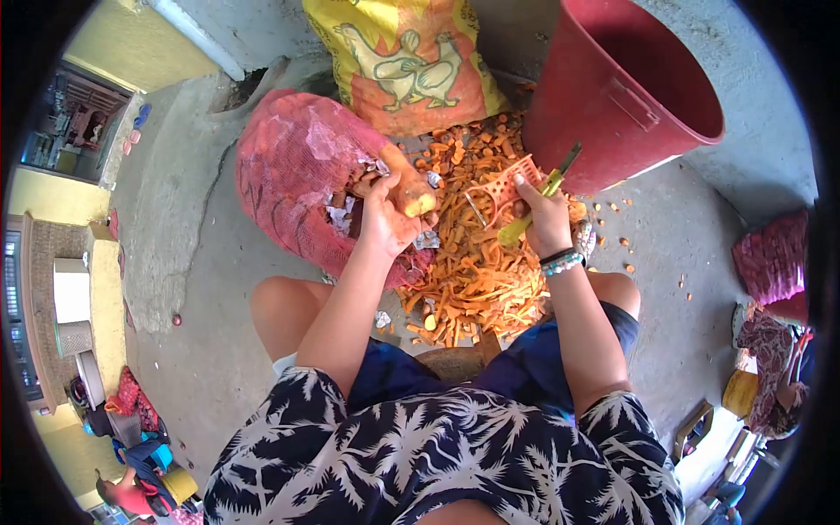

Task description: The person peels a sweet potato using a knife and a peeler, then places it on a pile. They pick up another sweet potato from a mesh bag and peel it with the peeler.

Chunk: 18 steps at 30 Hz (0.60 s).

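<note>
My left hand (385, 219) is closed around a thick carrot (409, 185), whose cut yellowish end faces me. In my right hand (548, 224) are an orange plastic peeler (503, 194) with an openwork handle and a knife (553, 182) with a yellow-green handle. The knife's dark blade points up and away to the right. Between and below the hands lies a heap of orange peelings (490, 284) with cut ends mixed in. A red mesh sack (293, 166) sits beside my left hand, its torn opening showing more roots and scraps of paper.
A tall red plastic bin (577, 96) stands at the back right, against the wall. Behind the heap is a yellow and orange sack (420, 66) printed with chickens. Purple sacks (772, 258) lie far right. Other people appear at the lower left and right edges.
</note>
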Motion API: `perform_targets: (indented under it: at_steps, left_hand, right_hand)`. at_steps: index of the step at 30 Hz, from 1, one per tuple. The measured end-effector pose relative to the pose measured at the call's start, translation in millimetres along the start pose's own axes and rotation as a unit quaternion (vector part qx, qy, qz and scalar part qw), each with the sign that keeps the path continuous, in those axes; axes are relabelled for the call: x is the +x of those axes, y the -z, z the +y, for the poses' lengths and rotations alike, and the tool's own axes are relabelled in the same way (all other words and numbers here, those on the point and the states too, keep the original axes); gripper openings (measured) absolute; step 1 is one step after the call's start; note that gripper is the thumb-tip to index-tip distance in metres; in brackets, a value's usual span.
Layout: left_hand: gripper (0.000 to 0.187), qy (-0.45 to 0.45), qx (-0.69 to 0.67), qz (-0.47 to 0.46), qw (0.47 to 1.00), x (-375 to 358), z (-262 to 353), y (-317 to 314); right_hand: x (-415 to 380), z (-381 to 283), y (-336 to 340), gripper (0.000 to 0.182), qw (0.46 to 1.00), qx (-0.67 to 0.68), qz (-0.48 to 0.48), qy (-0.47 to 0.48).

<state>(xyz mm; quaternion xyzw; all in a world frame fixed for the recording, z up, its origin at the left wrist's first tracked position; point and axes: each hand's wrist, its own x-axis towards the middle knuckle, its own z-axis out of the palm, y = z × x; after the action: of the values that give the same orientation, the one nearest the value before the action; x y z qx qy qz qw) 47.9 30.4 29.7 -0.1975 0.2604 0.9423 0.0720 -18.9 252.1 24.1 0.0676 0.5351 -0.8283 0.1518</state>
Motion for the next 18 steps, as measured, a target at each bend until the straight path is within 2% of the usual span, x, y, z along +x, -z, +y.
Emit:
perform_targets:
  at_steps: [1,3,6,8,11,12,13,14,16,18]
  left_hand:
    - [0.039,0.002,0.001,-0.004,1.0,-0.7,-1.3,-4.9]
    - [0.038,0.031,0.076,0.052,0.995,-1.1,-1.7,-11.5]
    - [0.038,0.03,0.099,0.063,0.993,-4.8,5.9,-21.3]
    - [0.04,0.037,0.094,0.041,0.994,8.4,8.8,-8.5]
    - [0.042,0.017,0.119,0.089,0.989,19.6,2.8,-12.8]
    - [0.042,0.019,0.114,0.089,0.989,24.0,-2.3,-13.5]
    - [0.037,0.024,0.083,0.082,0.993,28.6,-7.3,-12.9]
    - [0.032,0.027,0.052,0.077,0.995,32.8,-10.2,-10.6]
    - [0.029,0.054,0.048,0.087,0.994,43.4,-12.4,-2.0]
    - [0.029,0.079,0.019,0.067,0.994,52.3,-15.5,4.1]
  right_hand:
    - [-0.9,-1.3,1.6,0.007,1.0,0.01,-0.002,-0.008]
    - [-3.6,-7.6,0.7,0.007,1.0,0.024,-0.019,-0.007]
    - [-13.6,-22.9,-9.6,0.009,0.999,0.029,-0.038,-0.02]
    - [-16.2,-31.9,-18.1,0.011,0.999,-0.022,-0.026,0.001]
    - [-5.5,-39.7,-18.9,0.016,0.995,-0.087,-0.048,0.02]
    - [-3.4,-41.3,-20.9,0.017,0.989,-0.129,-0.058,0.035]
    - [-5.1,-37.9,-28.2,0.025,0.989,-0.116,-0.054,0.068]
    - [-5.6,-32.1,-35.1,0.025,0.989,-0.121,-0.055,0.065]
    - [-4.3,-18.6,-44.9,0.03,0.97,-0.183,-0.055,0.149]
    - [0.8,-12.4,-50.7,0.036,0.97,-0.182,-0.082,0.136]
